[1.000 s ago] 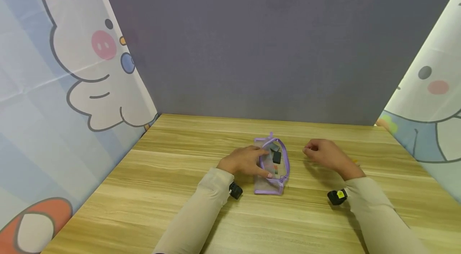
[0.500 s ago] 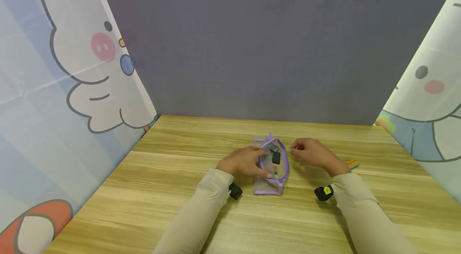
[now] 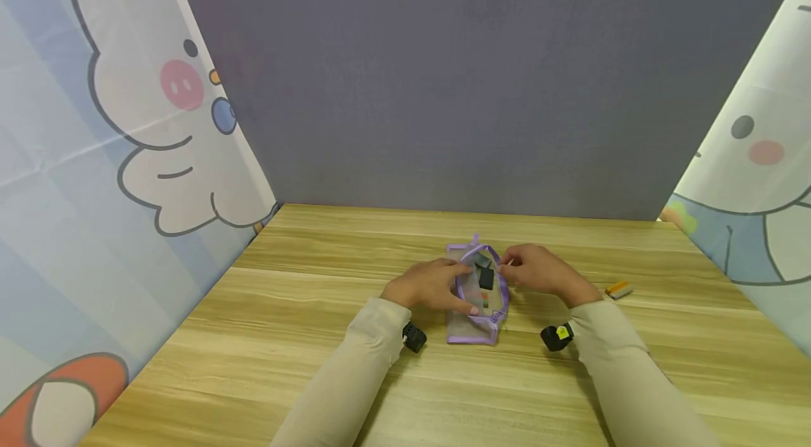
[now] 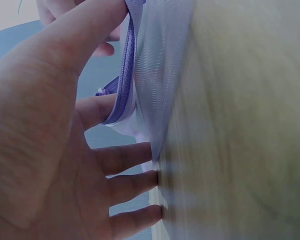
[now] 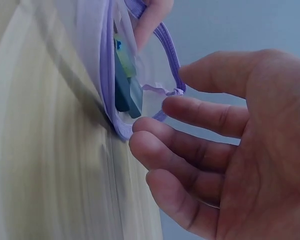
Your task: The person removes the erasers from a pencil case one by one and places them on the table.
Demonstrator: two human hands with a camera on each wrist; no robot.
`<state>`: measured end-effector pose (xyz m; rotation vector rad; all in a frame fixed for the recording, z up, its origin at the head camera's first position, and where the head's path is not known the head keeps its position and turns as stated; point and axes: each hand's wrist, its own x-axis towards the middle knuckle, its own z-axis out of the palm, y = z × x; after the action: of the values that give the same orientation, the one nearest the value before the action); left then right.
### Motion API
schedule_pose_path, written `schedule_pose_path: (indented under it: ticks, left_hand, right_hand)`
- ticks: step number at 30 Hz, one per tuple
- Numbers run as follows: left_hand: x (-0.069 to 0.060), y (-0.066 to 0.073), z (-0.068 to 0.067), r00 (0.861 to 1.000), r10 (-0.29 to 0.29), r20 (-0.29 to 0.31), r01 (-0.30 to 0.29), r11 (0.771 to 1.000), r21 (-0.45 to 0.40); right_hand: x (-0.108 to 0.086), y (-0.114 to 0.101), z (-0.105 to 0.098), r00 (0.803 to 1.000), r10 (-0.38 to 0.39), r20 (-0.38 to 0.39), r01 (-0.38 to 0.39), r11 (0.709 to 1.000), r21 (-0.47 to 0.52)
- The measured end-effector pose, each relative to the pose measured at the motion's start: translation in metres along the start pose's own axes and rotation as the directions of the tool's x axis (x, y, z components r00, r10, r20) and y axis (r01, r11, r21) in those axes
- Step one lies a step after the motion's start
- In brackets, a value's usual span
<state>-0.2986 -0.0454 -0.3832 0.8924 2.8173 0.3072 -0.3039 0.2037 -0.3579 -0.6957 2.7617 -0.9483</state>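
A see-through mesh pouch with purple zip edging (image 3: pixel 472 339) lies on the table, its mouth spread wide. Inside are a black block (image 3: pixel 486 279), a grey block (image 3: pixel 483 260) and a small orange-and-green item (image 3: pixel 485 299). My left hand (image 3: pixel 431 285) is at the pouch's left side, thumb and index finger at the zip edge. Its other fingers, nearly straight, touch the table in the left wrist view. My right hand (image 3: pixel 538 269) reaches the right rim. In the right wrist view its fingers (image 5: pixel 205 150) are loosely bent, thumb and index apart, with nothing visible between them.
A small orange-and-grey block (image 3: pixel 619 289) lies on the wooden table (image 3: pixel 304 278), right of the right forearm. Behind stands a dark grey panel (image 3: pixel 443 81). Cartoon-printed curtains (image 3: pixel 63 222) hang at both sides.
My right hand has moved left, up to the pouch's right rim. Its forearm has uncovered the orange-and-grey block. The left hand and pouch stay nearly where they were.
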Motion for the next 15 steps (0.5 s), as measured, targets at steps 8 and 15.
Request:
schedule_pose_path:
  ticks: [8, 15]
  left_hand:
    - [0.0021, -0.0002, 0.0018, 1.0, -0.004, 0.01, 0.004, 1.0, -0.002]
    - [0.0024, -0.0015, 0.0016, 1.0, -0.001, 0.005, 0.001, 1.0, 0.009]
  right_hand:
    - [0.0032, -0.0009, 0.0037, 1.0, 0.021, 0.005, -0.021, 1.0, 0.016]
    - [0.0058, -0.0011, 0.0077, 1.0, 0.0, -0.019, -0.001, 0.999, -0.038]
